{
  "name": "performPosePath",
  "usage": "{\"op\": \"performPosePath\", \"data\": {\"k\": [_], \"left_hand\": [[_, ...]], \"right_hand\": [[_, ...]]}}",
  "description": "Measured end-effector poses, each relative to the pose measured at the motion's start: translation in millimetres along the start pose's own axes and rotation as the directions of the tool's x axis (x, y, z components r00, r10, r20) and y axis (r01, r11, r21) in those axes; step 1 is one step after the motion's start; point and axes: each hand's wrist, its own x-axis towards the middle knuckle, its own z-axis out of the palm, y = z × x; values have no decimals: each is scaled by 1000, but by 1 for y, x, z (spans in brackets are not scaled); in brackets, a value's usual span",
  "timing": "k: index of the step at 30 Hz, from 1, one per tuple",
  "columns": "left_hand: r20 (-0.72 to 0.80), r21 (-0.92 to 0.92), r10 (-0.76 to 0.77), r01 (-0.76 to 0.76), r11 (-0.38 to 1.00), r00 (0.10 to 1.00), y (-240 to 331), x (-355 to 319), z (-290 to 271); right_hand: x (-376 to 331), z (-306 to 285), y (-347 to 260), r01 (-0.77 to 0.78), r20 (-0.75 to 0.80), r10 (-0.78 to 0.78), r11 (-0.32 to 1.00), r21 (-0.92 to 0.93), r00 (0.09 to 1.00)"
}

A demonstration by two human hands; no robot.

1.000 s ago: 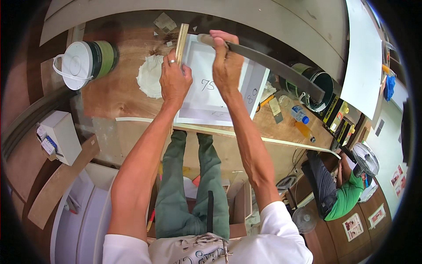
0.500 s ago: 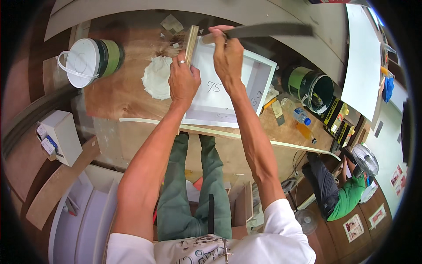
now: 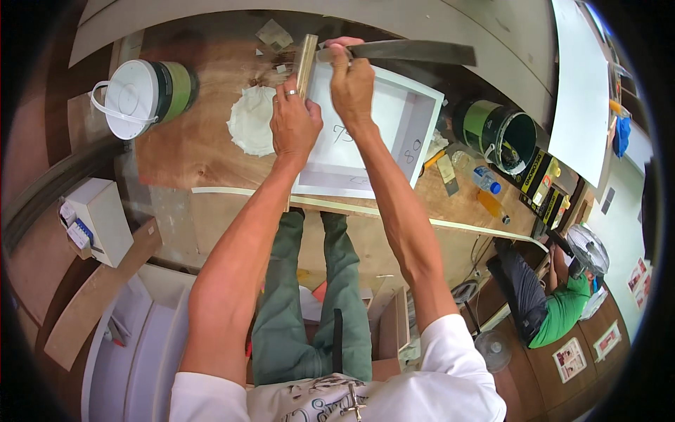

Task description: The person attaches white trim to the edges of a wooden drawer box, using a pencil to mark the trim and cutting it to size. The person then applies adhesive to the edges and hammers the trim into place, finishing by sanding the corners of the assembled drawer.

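Note:
A shallow white open box like a drawer (image 3: pixel 394 179), with handwritten marks inside, lies on the wooden workbench (image 3: pixel 204 133). Along its left side runs a narrow wooden strip (image 3: pixel 306 60). My left hand (image 3: pixel 295 126) is closed around that strip, fingers over its far part. Above the far left part of the box, my right hand (image 3: pixel 351 88) grips a long flat dark blade (image 3: pixel 415 50) that reaches out to the right. A pale handle end shows left of the fist. The exact kind of this tool is unclear. Just left of my left hand lies a crumpled white cloth (image 3: pixel 249 119).
A lidded white bucket (image 3: pixel 133 98) lies at far left; an open dark green bucket (image 3: pixel 510 141) is at right. Near it are a clear bottle (image 3: pixel 485 179), an orange bottle (image 3: pixel 492 206) and a scraper (image 3: pixel 446 174). A person in green (image 3: pixel 566 313) sits lower right beside a fan (image 3: pixel 587 250).
My right hand has moved left and slightly nearer, drawing the blade left with it. My left hand stays on the wooden strip.

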Motion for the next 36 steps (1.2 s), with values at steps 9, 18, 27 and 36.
{"op": "performPosePath", "data": {"k": [9,18,27,36], "left_hand": [[-17,-11,-14,14,1000,1000,-4,-2,-4],[-15,-38,-3,3,999,1000,-4,-7,-4],[-24,15,36,-36,999,999,-6,-5,1],[-67,13,35,-34,999,997,-5,-6,4]], "right_hand": [[-6,4,-13,-29,15,30,999,-40,999],[-12,-12,-5,-54,36,55,998,-40,998],[-20,-79,-15,141,-203,-152,988,-65,967],[-25,-88,45,-69,-213,30,982,-178,977]]}}
